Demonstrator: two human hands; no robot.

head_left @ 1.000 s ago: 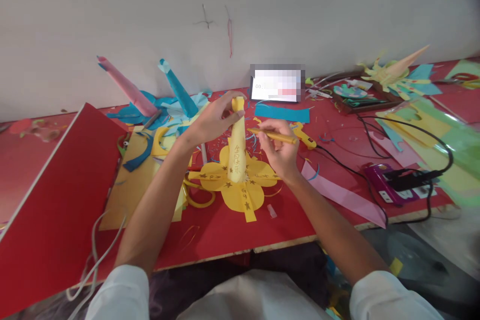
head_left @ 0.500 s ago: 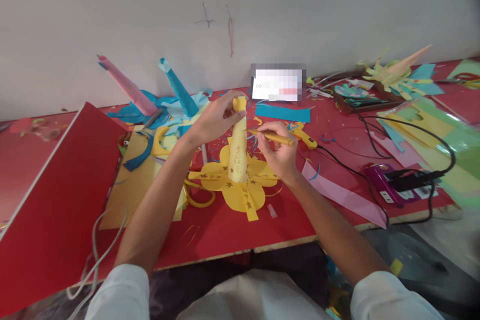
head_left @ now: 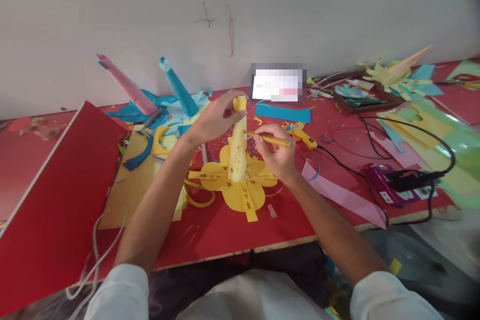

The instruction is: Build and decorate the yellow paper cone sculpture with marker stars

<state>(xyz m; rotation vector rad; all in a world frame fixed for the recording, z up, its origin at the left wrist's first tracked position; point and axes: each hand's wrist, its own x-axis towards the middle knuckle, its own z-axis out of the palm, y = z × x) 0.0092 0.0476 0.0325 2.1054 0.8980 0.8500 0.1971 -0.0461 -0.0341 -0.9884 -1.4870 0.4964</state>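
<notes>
A pale yellow paper cone (head_left: 237, 152) with brown writing down its front rises from a flower-shaped yellow paper base (head_left: 234, 200), whose petals carry brown stars and marks. Near the cone's narrow top, my left hand (head_left: 224, 112) is closed around it. My right hand (head_left: 278, 152) pinches a gold-brown pen (head_left: 275, 140), its tip at the cone's right side below the left hand. Yellow-handled scissors (head_left: 201, 204) lie partly under the left petals. Behind the right hand is a yellow glue gun (head_left: 304, 136) with a black cord.
Pink (head_left: 127, 85) and blue paper cones (head_left: 180, 89) lean at the back left. A red board (head_left: 48, 205) slants at the left. A screen (head_left: 279, 85) stands by the wall. A purple box (head_left: 386, 185) with black cables and a pink paper strip (head_left: 345, 197) lie right.
The pen tip has shifted slightly down and left onto the cone, and a small dark mark shows there. My left hand stays in place on the cone's top.
</notes>
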